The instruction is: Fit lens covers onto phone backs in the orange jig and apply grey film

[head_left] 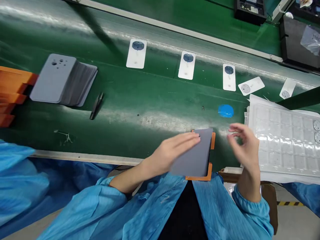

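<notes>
My left hand (175, 150) lies over the left side of a thin grey panel (196, 160), fingers stretched along its top face; the thumb is hidden. The panel's left edge is blurred. Beneath it, an orange frame (209, 170) shows along the right and near sides, at the table's front edge. Apart from the panel, to the right, my right hand (243, 143) hangs in the air with curled fingers. A gap shows between its thumb and fingertips, and I see nothing in them. Close beyond it, a blue oval piece (225, 110) lies on the green table (155, 100).
A fanned stack of grey panels (57, 80) sits at left, near black tweezers (96, 106) and orange holders (15, 90). Several white cards (136, 61) with round discs lie along the back. Clear plastic trays (282, 143) are stacked right. A blue sleeve (20, 180) shows at far left.
</notes>
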`<state>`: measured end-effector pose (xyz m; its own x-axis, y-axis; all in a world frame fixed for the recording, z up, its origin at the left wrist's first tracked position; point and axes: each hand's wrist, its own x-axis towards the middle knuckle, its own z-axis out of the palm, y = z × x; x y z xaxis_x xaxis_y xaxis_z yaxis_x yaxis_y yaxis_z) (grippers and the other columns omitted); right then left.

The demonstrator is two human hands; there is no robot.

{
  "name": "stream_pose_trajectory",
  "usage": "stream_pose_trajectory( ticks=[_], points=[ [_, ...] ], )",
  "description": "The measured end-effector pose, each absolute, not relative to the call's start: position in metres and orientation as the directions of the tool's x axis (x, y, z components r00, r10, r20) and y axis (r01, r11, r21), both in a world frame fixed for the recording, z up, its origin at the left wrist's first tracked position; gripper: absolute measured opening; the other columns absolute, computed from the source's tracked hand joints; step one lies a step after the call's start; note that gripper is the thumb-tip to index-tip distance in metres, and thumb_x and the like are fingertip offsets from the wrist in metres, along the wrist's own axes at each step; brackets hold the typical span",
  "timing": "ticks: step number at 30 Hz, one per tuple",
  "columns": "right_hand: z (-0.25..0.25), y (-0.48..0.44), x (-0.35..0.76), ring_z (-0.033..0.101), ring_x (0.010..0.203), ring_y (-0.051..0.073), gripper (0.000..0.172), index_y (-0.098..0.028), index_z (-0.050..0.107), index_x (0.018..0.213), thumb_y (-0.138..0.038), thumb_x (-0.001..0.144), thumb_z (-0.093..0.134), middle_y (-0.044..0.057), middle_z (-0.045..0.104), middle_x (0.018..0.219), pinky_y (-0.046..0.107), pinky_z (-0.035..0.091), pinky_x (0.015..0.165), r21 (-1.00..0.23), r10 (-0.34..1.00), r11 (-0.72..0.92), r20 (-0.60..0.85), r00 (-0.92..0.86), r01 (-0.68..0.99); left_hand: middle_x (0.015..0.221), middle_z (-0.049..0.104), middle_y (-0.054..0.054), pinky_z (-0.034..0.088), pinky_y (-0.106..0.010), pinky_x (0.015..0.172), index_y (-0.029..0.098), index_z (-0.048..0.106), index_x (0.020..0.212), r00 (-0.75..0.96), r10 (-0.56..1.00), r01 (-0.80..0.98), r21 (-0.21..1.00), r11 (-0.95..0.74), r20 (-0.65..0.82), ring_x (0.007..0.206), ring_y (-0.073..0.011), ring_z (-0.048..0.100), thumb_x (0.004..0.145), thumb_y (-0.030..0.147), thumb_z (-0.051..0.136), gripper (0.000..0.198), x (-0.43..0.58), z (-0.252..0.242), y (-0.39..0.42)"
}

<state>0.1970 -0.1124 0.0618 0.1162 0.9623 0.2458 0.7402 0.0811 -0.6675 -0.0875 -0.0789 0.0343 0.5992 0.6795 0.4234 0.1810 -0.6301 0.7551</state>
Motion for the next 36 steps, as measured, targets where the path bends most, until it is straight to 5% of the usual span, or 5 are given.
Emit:
stream_pose_trajectory(
  ticks=[3,6,13,26,36],
  points=[
    [0.059,-0.149,0.174,0.069,0.115,0.024,0.038,-0.024,0.065,0.13,-0.012,0.095,0.055,0.01,0.071,0.124,0.039,0.061,0.094,-0.482,0.895,0.436,0.318,-0.312,0.76,0.137,0.065,-0.016,0.052,-0.043,0.112,0.014,0.052,0.145,0.749,0.473,0.248,0.465,-0.85,0.464,0.131,-0.0271,0.061,0.099,0.008,0.051,0.046,-0.082,0.03,-0.096],
    [0.037,-0.165,0.167,0.069,0.117,0.024,0.045,-0.022,0.062,0.137,-0.005,0.098,0.048,0.011,0.074,0.121,0.04,0.061,0.098,-0.313,0.823,0.551,0.36,-0.44,0.774,0.134,0.066,-0.017,0.053,-0.041,0.111,0.01,0.046,0.148,0.786,0.427,0.286,0.349,-0.892,0.447,0.131,-0.0266,0.061,0.099,0.006,0.049,0.05,-0.073,0.016,-0.105],
    [0.017,-0.164,0.174,0.07,0.118,0.026,0.041,-0.015,0.061,0.136,-0.005,0.099,0.05,0.014,0.074,0.123,0.041,0.061,0.1,-0.163,0.788,0.575,0.374,-0.489,0.802,0.133,0.066,-0.021,0.054,-0.04,0.11,0.006,0.042,0.148,0.79,0.409,0.299,0.296,-0.907,0.457,0.131,-0.0278,0.061,0.098,0.004,0.049,0.05,-0.066,0.001,-0.103],
    [0.012,-0.166,0.176,0.069,0.12,0.027,0.041,-0.013,0.06,0.136,-0.004,0.097,0.052,0.015,0.073,0.125,0.042,0.061,0.101,-0.155,0.787,0.592,0.323,-0.526,0.791,0.129,0.067,-0.024,0.057,-0.041,0.105,0.002,0.054,0.132,0.82,0.385,0.3,0.255,-0.919,0.424,0.127,-0.0305,0.063,0.096,0.007,0.053,0.036,-0.071,-0.005,-0.1],
    [0.005,-0.165,0.167,0.036,0.15,0.034,0.062,-0.002,0.041,0.152,-0.006,0.091,0.041,0.021,0.042,0.157,0.056,0.04,0.121,-0.105,0.838,0.546,0.056,-0.543,0.831,0.153,0.043,-0.03,0.04,-0.059,0.118,0.009,0.056,0.131,0.881,0.446,0.396,0.272,-0.877,0.157,0.147,-0.0418,0.038,0.086,0.02,0.07,0.048,-0.065,-0.008,-0.101]
  ],
)
